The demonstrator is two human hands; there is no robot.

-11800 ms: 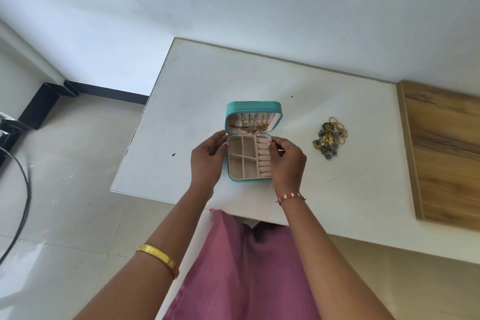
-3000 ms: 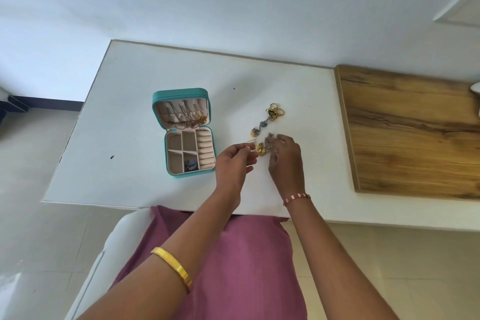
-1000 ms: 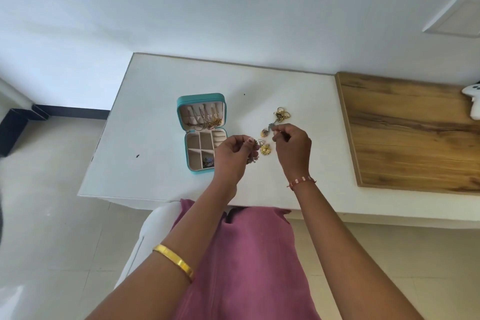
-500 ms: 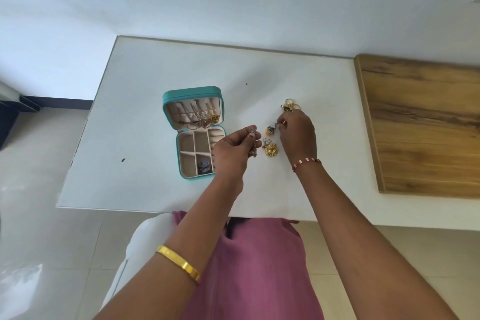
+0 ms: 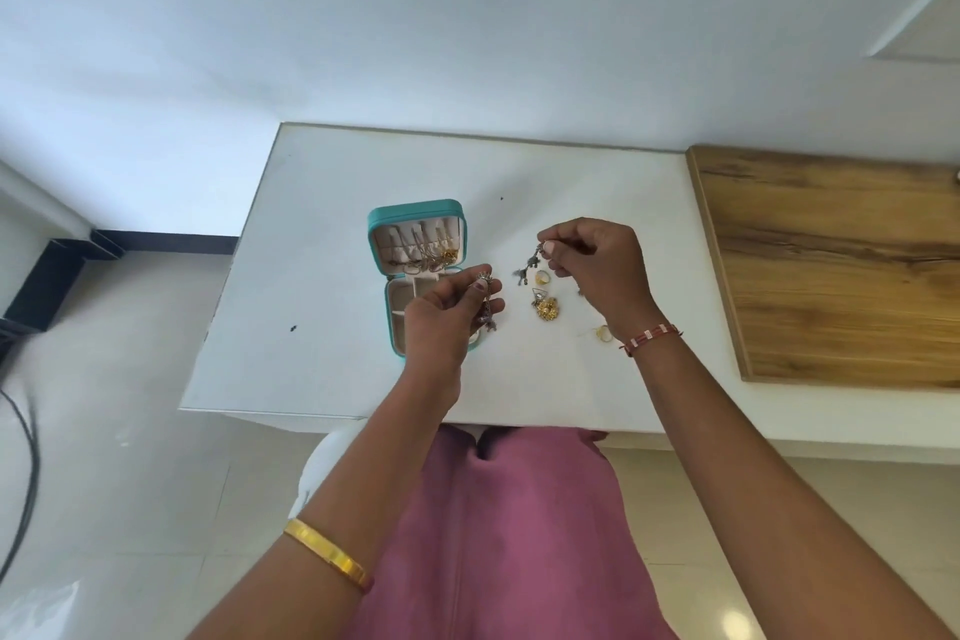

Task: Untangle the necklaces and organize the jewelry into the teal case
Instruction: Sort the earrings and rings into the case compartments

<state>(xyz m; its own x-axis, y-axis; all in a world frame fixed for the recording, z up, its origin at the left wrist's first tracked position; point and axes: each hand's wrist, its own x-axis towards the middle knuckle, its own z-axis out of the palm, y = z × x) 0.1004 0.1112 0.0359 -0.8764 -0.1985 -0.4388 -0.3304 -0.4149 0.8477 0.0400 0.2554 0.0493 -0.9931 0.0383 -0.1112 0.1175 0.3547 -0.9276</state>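
Half a second ago both hands met beside the open teal jewellery case (image 5: 415, 244); now they are drawn apart, the left hand (image 5: 447, 312) pinching one dark dangling earring (image 5: 487, 314) just right of the case, the right hand (image 5: 597, 270) pinching another dark beaded earring (image 5: 527, 268) farther right. The pair looks separated and ready for the case, while a gold filigree piece (image 5: 545, 309) and gold rings (image 5: 541, 277) still wait on the white desk (image 5: 322, 234) beyond it.

left hand (image 5: 451, 308): raised, fingers pinched | right hand (image 5: 597, 265): raised, fingers pinched
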